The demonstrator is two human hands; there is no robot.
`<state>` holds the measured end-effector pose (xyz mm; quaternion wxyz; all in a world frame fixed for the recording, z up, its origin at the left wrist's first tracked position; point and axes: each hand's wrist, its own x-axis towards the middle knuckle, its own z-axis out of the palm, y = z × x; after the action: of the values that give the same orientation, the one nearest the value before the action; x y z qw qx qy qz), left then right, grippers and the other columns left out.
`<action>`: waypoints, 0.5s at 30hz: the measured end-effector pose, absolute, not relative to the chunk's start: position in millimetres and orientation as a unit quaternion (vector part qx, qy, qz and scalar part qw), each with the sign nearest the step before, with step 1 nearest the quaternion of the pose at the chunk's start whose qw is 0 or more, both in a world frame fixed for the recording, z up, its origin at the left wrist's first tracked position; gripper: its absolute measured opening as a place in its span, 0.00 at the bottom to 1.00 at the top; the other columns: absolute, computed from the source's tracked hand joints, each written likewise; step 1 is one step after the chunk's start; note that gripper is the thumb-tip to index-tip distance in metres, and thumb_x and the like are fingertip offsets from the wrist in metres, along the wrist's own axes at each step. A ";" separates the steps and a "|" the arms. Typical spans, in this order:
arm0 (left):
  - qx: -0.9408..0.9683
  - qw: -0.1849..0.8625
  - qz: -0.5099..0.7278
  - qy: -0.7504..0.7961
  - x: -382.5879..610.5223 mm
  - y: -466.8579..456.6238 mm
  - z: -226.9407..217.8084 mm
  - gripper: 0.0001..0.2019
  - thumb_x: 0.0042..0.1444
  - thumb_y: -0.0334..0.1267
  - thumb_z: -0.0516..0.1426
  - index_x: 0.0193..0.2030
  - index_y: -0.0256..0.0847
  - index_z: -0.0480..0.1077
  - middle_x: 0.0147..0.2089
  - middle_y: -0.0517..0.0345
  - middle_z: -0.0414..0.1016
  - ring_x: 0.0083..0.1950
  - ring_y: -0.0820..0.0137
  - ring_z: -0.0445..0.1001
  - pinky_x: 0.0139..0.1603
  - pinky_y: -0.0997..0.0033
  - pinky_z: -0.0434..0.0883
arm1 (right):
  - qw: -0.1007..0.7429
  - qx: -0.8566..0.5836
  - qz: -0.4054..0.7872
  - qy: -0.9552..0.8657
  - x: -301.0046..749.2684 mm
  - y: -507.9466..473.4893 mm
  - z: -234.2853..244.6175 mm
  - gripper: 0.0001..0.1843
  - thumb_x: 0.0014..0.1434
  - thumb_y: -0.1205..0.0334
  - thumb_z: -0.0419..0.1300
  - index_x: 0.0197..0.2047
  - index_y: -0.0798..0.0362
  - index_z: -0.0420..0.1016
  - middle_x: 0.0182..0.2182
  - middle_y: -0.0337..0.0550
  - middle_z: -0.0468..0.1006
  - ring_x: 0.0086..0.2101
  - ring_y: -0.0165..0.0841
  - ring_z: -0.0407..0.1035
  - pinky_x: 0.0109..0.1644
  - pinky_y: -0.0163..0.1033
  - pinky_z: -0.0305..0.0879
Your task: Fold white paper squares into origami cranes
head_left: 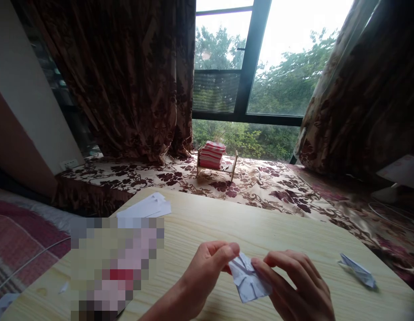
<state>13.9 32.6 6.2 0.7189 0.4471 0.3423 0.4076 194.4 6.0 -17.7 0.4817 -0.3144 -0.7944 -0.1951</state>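
Note:
A small folded white paper piece [249, 280] is held just above the light wooden table [260, 227], near its front edge. My left hand [203, 274] pinches its upper left corner between thumb and fingers. My right hand [299, 283] grips its right side with curled fingers. A finished folded paper figure [357, 269] lies on the table to the right, apart from my hands. Flat white paper sheets [148, 207] rest at the table's far left corner.
A blurred-out patch covers the table's left part. Beyond the table lies a floral window seat with a small wooden rack [216, 167] holding striped red-and-white cloth. Brown curtains frame a large window. A red bedcover and a white cable lie at left.

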 end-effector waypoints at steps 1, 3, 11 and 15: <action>0.453 0.720 0.395 0.347 14.2 32.3 7.3 0.16 0.44 0.46 0.63 0.22 0.33 0.70 0.21 0.61 0.66 0.26 0.76 0.62 0.33 0.73 0.61 | 0.470 -0.313 -0.195 -0.802 194.7 6.3 -17.8 0.22 0.55 0.79 0.55 0.51 0.51 0.73 0.35 0.47 0.73 0.35 0.35 0.67 0.39 0.42 0.64; 0.455 0.717 0.385 0.361 15.0 32.6 8.0 0.14 0.41 0.43 0.65 0.22 0.33 0.69 0.21 0.61 0.67 0.25 0.76 0.62 0.30 0.74 0.60 | 0.455 -0.332 -0.184 -0.805 196.6 8.0 -18.6 0.23 0.55 0.78 0.56 0.51 0.51 0.73 0.36 0.47 0.73 0.36 0.35 0.68 0.39 0.41 0.65; 0.526 0.614 0.425 0.407 16.0 37.7 -1.2 0.12 0.48 0.43 0.60 0.27 0.33 0.71 0.26 0.53 0.73 0.28 0.70 0.68 0.31 0.70 0.65 | 0.533 -0.495 0.120 -0.675 189.2 13.3 -24.8 0.06 0.61 0.62 0.56 0.39 0.48 0.74 0.40 0.44 0.72 0.41 0.34 0.70 0.39 0.33 0.67; 0.576 0.565 0.421 0.415 17.2 35.7 -2.5 0.11 0.50 0.41 0.59 0.27 0.34 0.72 0.27 0.54 0.72 0.29 0.71 0.67 0.32 0.71 0.65 | 0.532 -0.493 0.257 -0.639 176.8 9.5 -25.0 0.09 0.60 0.57 0.57 0.30 0.50 0.73 0.32 0.42 0.71 0.33 0.32 0.68 0.35 0.33 0.65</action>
<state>17.2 35.7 -2.5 0.5649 0.5758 0.4146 0.4213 176.8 9.5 -25.0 0.5322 -0.4929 -0.6386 0.2570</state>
